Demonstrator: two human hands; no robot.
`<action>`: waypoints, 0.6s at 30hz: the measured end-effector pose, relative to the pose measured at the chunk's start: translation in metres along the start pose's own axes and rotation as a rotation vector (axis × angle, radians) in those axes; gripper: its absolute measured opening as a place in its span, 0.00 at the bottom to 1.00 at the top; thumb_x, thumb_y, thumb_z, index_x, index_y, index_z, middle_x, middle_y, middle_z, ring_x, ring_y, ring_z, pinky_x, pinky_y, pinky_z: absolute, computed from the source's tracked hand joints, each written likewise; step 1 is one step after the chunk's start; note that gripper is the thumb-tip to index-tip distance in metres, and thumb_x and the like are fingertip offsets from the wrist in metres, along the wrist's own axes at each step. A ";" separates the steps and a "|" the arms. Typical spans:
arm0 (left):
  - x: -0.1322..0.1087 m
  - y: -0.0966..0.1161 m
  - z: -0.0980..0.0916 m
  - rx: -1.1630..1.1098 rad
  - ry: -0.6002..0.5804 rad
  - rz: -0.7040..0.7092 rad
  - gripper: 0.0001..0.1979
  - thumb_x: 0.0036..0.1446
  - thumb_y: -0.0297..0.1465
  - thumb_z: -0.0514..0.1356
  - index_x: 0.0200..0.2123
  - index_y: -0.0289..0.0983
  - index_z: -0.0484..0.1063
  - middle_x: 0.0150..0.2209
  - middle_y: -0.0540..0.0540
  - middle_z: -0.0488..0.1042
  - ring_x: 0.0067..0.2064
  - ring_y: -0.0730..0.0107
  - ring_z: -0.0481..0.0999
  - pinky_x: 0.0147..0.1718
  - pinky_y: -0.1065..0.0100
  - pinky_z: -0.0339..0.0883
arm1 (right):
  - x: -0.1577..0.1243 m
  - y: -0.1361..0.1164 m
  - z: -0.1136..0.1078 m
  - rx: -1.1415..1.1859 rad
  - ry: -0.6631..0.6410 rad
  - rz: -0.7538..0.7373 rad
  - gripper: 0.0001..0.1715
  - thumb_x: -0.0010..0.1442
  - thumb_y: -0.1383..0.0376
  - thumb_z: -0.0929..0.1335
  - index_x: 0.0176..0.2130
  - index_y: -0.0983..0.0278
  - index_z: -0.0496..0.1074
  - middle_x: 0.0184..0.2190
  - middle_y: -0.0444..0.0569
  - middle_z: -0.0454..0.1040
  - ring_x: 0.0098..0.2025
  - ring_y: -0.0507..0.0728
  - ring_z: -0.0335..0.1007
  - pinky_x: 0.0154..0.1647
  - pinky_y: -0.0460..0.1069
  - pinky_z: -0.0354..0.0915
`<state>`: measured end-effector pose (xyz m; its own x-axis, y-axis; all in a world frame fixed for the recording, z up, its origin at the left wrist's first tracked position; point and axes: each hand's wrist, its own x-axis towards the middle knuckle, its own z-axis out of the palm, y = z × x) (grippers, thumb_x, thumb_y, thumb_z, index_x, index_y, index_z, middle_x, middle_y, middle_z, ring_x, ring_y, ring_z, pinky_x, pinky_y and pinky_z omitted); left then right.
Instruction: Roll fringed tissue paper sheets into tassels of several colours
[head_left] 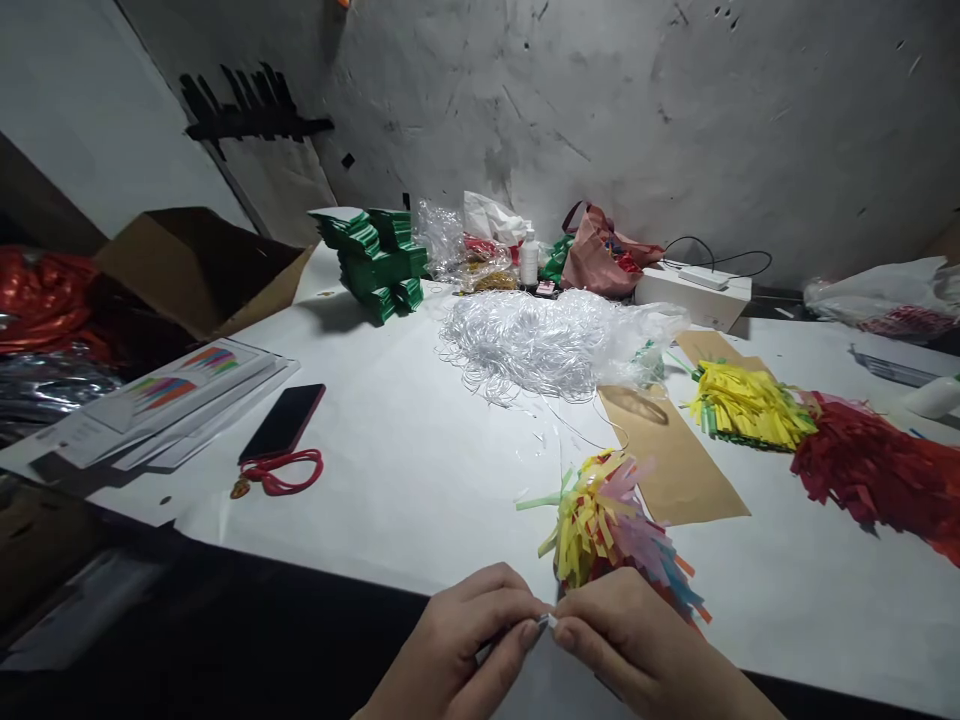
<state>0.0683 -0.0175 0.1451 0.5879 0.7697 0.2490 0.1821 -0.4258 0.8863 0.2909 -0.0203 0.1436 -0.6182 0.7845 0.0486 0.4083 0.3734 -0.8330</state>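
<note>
A white table carries a heap of clear string, a stack of green paper pieces, a brown paper sheet, a yellow fringe bundle beside a red fringe bundle, and a dark phone with a red cord. At the near edge lies a multicoloured paper tassel — just beyond the hands. The left hand and right hand meet fingertip to fingertip, both pinching a small pale strip — thumbs and forefingers closed on it.

Scuffed grey wall behind; white-covered table; dim light, dark floor at left.
</note>
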 end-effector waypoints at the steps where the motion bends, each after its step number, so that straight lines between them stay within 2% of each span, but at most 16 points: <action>1: 0.001 -0.002 0.001 0.011 0.012 0.032 0.12 0.68 0.27 0.54 0.44 0.39 0.78 0.34 0.44 0.76 0.36 0.68 0.78 0.34 0.73 0.70 | 0.000 0.001 0.000 -0.013 0.004 -0.012 0.26 0.73 0.50 0.55 0.29 0.62 0.62 0.23 0.42 0.63 0.25 0.49 0.58 0.28 0.45 0.52; 3: 0.002 -0.004 0.004 0.024 0.051 0.066 0.11 0.67 0.26 0.54 0.41 0.39 0.78 0.32 0.45 0.75 0.34 0.69 0.77 0.31 0.73 0.69 | -0.002 0.002 0.002 -0.057 0.015 -0.036 0.28 0.74 0.51 0.54 0.29 0.62 0.64 0.23 0.43 0.66 0.25 0.50 0.60 0.27 0.45 0.53; 6: 0.005 -0.005 0.007 0.017 0.100 0.031 0.11 0.67 0.27 0.55 0.37 0.39 0.77 0.31 0.45 0.74 0.31 0.70 0.76 0.29 0.73 0.67 | -0.005 0.003 0.005 -0.185 0.093 -0.100 0.27 0.74 0.54 0.55 0.29 0.62 0.68 0.23 0.45 0.71 0.24 0.51 0.63 0.27 0.46 0.55; 9: 0.009 -0.004 0.009 -0.044 0.048 0.008 0.11 0.68 0.31 0.54 0.38 0.39 0.77 0.31 0.45 0.75 0.33 0.69 0.76 0.31 0.72 0.68 | -0.007 0.006 0.009 -0.347 0.238 -0.203 0.25 0.74 0.60 0.56 0.28 0.62 0.69 0.21 0.47 0.72 0.23 0.52 0.65 0.27 0.47 0.55; 12: 0.016 -0.005 0.009 -0.076 0.017 -0.053 0.10 0.67 0.35 0.57 0.38 0.38 0.77 0.33 0.45 0.75 0.35 0.67 0.75 0.33 0.70 0.68 | -0.005 0.011 0.010 -0.448 0.303 -0.246 0.25 0.74 0.62 0.56 0.27 0.62 0.67 0.19 0.45 0.70 0.20 0.51 0.61 0.25 0.48 0.51; 14: 0.020 -0.006 0.009 -0.067 0.049 -0.081 0.11 0.67 0.37 0.58 0.34 0.38 0.75 0.31 0.46 0.74 0.32 0.69 0.74 0.32 0.71 0.67 | -0.004 0.012 0.006 -0.437 0.271 -0.209 0.25 0.74 0.61 0.56 0.28 0.62 0.66 0.20 0.44 0.69 0.21 0.51 0.59 0.25 0.49 0.49; 16: 0.023 -0.005 0.007 -0.055 0.084 -0.094 0.13 0.67 0.35 0.58 0.30 0.38 0.73 0.28 0.48 0.73 0.31 0.70 0.72 0.31 0.71 0.65 | -0.003 0.011 -0.002 -0.314 0.150 -0.133 0.22 0.75 0.59 0.56 0.31 0.62 0.66 0.23 0.44 0.70 0.23 0.50 0.61 0.26 0.47 0.50; 18: 0.023 -0.004 0.003 -0.044 0.141 -0.085 0.13 0.68 0.33 0.57 0.30 0.38 0.73 0.28 0.49 0.73 0.31 0.70 0.73 0.31 0.72 0.65 | -0.003 0.009 -0.011 -0.152 0.001 -0.051 0.19 0.74 0.57 0.57 0.33 0.62 0.65 0.25 0.42 0.68 0.26 0.50 0.61 0.28 0.45 0.52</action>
<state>0.0840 0.0006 0.1463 0.4546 0.8627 0.2216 0.1898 -0.3369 0.9222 0.3038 -0.0136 0.1427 -0.6398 0.7633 0.0896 0.4738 0.4835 -0.7361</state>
